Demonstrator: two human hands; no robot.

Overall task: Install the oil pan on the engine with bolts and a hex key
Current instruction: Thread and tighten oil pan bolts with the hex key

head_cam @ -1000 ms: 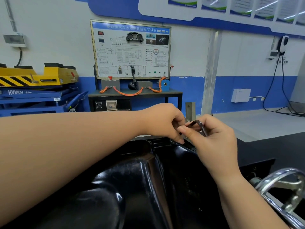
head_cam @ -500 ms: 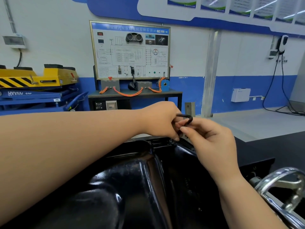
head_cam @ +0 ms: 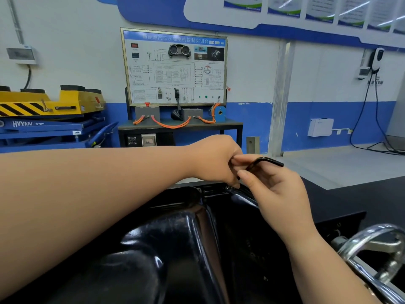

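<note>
**A:** Where is the hex key point(head_cam: 267, 161)?

**B:** At the 12 o'clock rim of the black oil pan point(head_cam: 175, 238), with its free arm pointing towards 3 o'clock. The left hand point(head_cam: 215, 161) is curled and pinches the key at its bend. The right hand point(head_cam: 277, 191) pinches the shaft just below. The tip and any bolt are hidden behind the fingers.

**A:** How should the turn go?

**B:** I'd seat the tip fully, hold the shaft square to the rim and turn in short swings. Make it only snug, so the pan pulls down evenly once every bolt is started.
</note>
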